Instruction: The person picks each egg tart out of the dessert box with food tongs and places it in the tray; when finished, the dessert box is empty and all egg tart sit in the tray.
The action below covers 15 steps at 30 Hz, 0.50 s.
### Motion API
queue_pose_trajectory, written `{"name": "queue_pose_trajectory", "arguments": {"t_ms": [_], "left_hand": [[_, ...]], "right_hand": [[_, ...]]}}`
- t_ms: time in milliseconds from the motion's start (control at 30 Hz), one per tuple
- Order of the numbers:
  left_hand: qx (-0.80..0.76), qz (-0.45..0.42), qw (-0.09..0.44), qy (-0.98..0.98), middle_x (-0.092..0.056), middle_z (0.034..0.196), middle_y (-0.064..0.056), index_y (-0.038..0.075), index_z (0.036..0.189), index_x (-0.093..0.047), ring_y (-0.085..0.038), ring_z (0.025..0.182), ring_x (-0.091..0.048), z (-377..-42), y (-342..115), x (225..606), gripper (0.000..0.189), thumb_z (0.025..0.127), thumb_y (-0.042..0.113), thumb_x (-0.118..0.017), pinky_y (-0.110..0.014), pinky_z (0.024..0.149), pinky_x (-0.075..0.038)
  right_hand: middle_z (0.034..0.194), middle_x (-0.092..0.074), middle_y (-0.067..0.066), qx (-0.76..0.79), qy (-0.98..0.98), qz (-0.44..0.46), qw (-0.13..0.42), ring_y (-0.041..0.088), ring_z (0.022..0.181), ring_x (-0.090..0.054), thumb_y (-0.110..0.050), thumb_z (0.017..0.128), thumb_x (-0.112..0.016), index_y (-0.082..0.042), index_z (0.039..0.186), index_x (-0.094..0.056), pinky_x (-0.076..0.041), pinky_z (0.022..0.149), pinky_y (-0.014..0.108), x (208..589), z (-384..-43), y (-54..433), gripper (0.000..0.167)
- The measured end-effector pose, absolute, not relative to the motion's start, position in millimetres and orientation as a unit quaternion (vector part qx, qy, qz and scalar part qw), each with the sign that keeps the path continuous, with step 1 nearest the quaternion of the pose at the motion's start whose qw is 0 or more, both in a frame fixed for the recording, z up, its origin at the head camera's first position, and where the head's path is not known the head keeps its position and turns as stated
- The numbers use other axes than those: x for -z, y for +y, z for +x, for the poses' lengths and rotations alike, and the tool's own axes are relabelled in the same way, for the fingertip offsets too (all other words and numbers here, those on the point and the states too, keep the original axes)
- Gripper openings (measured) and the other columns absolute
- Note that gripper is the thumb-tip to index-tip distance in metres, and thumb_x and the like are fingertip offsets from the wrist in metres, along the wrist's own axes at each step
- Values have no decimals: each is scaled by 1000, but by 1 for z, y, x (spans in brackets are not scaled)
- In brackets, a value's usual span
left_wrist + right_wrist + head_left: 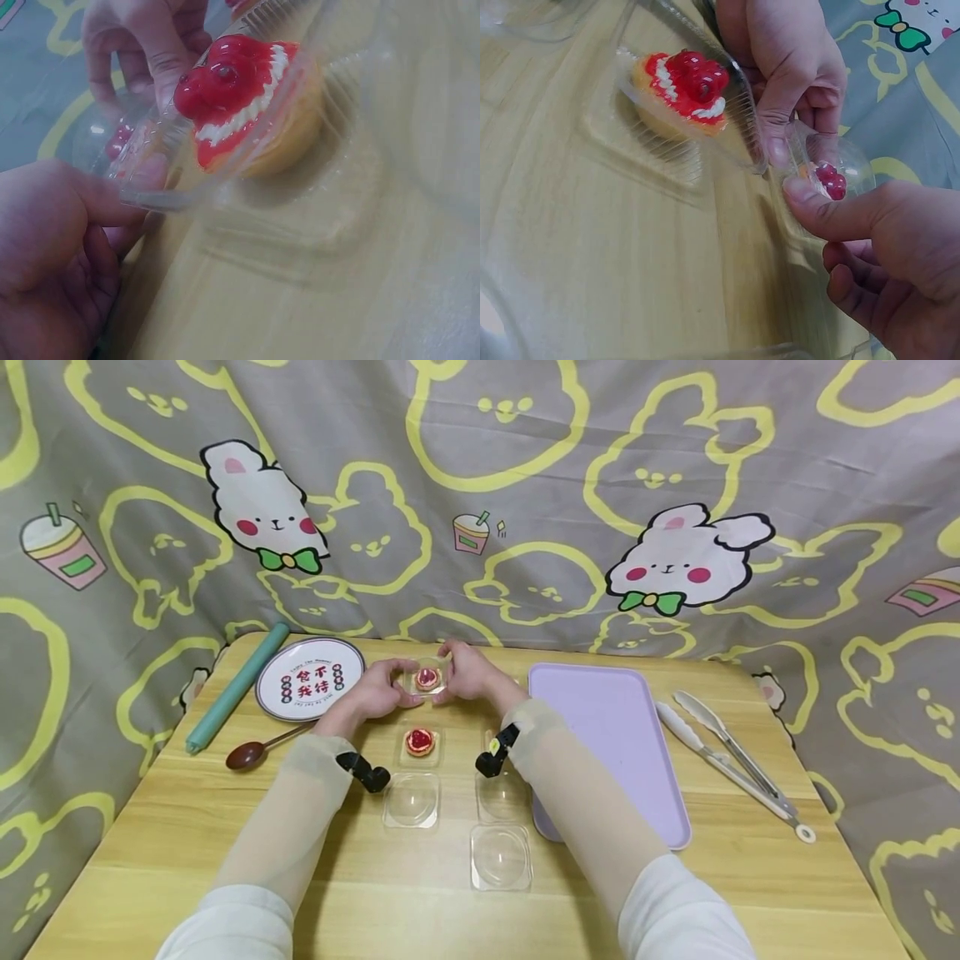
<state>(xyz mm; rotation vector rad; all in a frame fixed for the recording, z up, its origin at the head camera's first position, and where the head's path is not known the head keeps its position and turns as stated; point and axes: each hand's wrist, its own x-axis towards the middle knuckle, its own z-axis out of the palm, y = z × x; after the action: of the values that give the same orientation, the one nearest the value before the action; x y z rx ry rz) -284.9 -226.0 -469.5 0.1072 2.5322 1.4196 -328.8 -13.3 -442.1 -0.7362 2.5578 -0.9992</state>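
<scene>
At the back of the table my left hand and right hand grip opposite sides of a small clear plastic tart box. Inside it is a red-topped tart. The right wrist view shows the box's domed lid over the tart, with a thumb of each hand pressed at its near edge. Just in front stands a second tart with red berries and white cream, in another clear box whose thin walls rise around it.
Nearer me lie several clear containers, among them one at the middle and one at the front. A lilac tray and tongs lie right. Left are a printed plate, a brown spoon and a green roll.
</scene>
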Motion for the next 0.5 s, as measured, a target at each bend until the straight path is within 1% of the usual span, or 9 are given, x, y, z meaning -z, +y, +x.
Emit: {"name": "queue_pose_trajectory", "arguments": {"t_ms": [33, 100, 200, 267, 300, 367, 500], "left_hand": [[-484, 36, 118, 866, -63, 130, -19, 2, 150, -55, -29, 94, -57, -285, -226, 470, 70, 88, 6, -86, -37, 84, -48], [-476, 36, 115, 871, -64, 120, -19, 0, 150, -55, -29, 91, -57, -285, -225, 470, 71, 88, 8, -87, -37, 84, -48], [-469, 33, 112, 875, -64, 108, -18, -3, 148, -54, -30, 93, -59, -285, -226, 469, 72, 86, 10, -88, -39, 89, -48], [-466, 34, 112, 877, -64, 106, -18, -4, 148, -53, -31, 96, -59, -286, -226, 470, 72, 86, 10, -88, -40, 94, -47], [-467, 34, 115, 876, -64, 106, -19, -4, 149, -52, -32, 97, -60, -286, -226, 470, 73, 87, 10, -88, -41, 95, -48], [-469, 33, 120, 874, -65, 114, -21, -3, 151, -50, -33, 104, -60, -286, -227, 470, 75, 87, 9, -88, -43, 101, -47], [-468, 44, 129, 873, -60, 138, -25, -1, 155, -46, -36, 125, -57, -285, -228, 469, 76, 90, 8, -85, -47, 115, -40]], "right_hand": [[80, -63, 6, 349, 890, -255, 148, 16, 68, -58, -11, 72, -100, 1, 136, -51, -49, 68, 28, 442, -328, -13, 82], [81, -63, 7, 355, 887, -258, 143, 16, 69, -58, -9, 71, -100, 0, 138, -50, -50, 67, 28, 442, -327, -13, 84], [81, -64, 9, 367, 882, -267, 128, 19, 69, -60, -6, 69, -101, -4, 138, -50, -51, 65, 30, 442, -325, -12, 85], [82, -65, 10, 372, 879, -272, 121, 20, 69, -61, -4, 68, -101, -6, 137, -50, -52, 64, 30, 441, -324, -12, 86], [81, -65, 10, 371, 880, -273, 119, 21, 69, -62, -5, 69, -101, -6, 137, -51, -52, 63, 31, 441, -323, -12, 84], [83, -66, 9, 361, 883, -275, 120, 21, 70, -63, -7, 71, -100, -6, 138, -51, -53, 65, 31, 440, -321, -11, 83], [87, -67, 7, 343, 889, -276, 125, 19, 71, -63, -13, 75, -99, -3, 146, -50, -53, 67, 30, 440, -319, -9, 87]]}}
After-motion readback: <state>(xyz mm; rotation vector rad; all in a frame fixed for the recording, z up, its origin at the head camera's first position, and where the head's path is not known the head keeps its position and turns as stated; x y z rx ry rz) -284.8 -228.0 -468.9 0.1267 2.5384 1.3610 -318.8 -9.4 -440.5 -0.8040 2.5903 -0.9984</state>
